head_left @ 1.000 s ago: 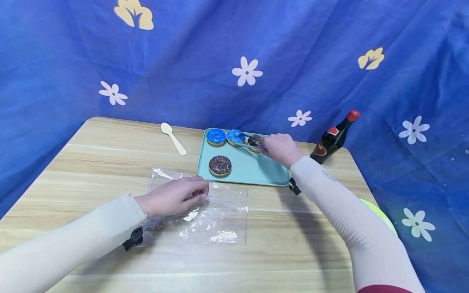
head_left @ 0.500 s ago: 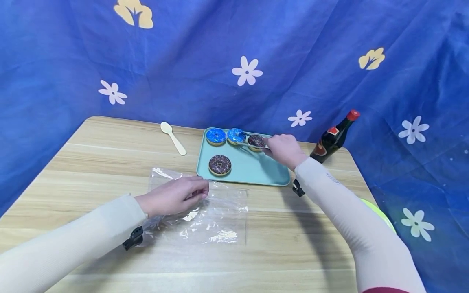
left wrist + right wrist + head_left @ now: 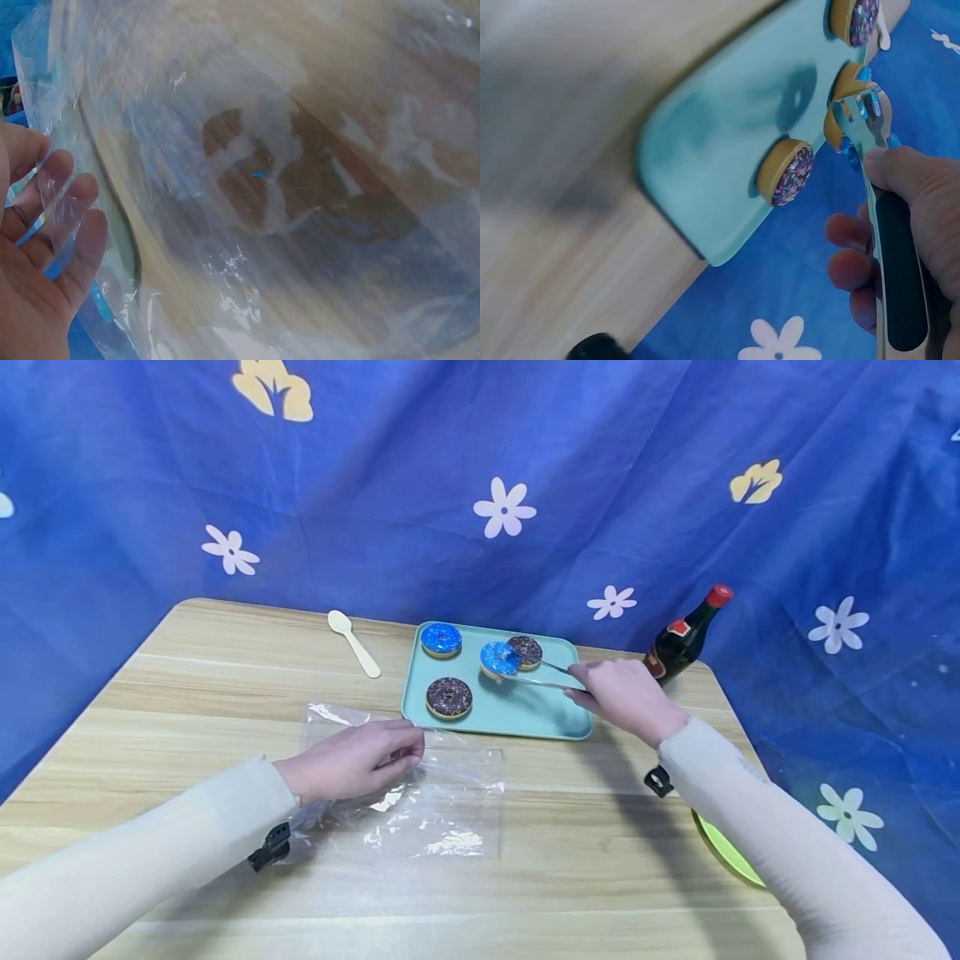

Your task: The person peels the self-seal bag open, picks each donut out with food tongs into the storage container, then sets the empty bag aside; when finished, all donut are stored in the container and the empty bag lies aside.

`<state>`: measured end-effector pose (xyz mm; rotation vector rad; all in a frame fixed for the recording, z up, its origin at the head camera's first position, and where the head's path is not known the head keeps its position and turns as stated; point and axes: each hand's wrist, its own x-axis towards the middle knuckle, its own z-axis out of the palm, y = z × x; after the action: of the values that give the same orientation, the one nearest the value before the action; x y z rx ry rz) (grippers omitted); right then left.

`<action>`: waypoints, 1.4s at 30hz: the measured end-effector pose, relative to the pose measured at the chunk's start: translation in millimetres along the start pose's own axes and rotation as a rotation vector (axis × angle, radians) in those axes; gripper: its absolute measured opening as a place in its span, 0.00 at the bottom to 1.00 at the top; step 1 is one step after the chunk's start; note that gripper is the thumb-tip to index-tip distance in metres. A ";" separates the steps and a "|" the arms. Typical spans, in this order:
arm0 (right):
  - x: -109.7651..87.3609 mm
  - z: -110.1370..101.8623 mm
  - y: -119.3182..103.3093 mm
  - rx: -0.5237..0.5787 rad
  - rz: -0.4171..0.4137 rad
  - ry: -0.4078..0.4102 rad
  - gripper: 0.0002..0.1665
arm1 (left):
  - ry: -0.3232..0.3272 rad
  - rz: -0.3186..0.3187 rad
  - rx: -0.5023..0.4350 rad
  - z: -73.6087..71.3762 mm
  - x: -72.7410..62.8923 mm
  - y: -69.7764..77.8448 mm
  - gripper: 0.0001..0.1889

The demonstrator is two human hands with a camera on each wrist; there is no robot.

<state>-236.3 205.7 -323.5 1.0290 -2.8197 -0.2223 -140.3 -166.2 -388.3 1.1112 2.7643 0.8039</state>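
My right hand grips metal tongs with dark handle panels. Their tips pinch a blue-iced doughnut, tilted and raised over the light turquoise tray; its shadow falls on the tray in the right wrist view. On that tray lie another blue doughnut at the back left, a chocolate sprinkled doughnut at the front left and a second chocolate doughnut at the back. My left hand holds the upper edge of a clear plastic bag, its film between thumb and fingers.
A cream spoon lies left of the tray. Behind my right hand stands a dark bottle with a red cap. A lime-green plate is partly hidden under the right sleeve. Blue flowered cloth hangs behind the table.
The right hand has drawn the tongs back to the right and towards me, lifting the blue doughnut from the tray's back row. The left hand and bag stay put.
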 end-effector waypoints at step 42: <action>-98.7 45.5 29.4 0.232 0.418 -0.126 0.27 | 0.054 0.033 0.115 1.0 -9.3 -2.0 0.05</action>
<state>-187.8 296.1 -369.9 0.4466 -3.1455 0.0901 -134.4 -173.1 -391.4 1.1739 2.8774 0.6959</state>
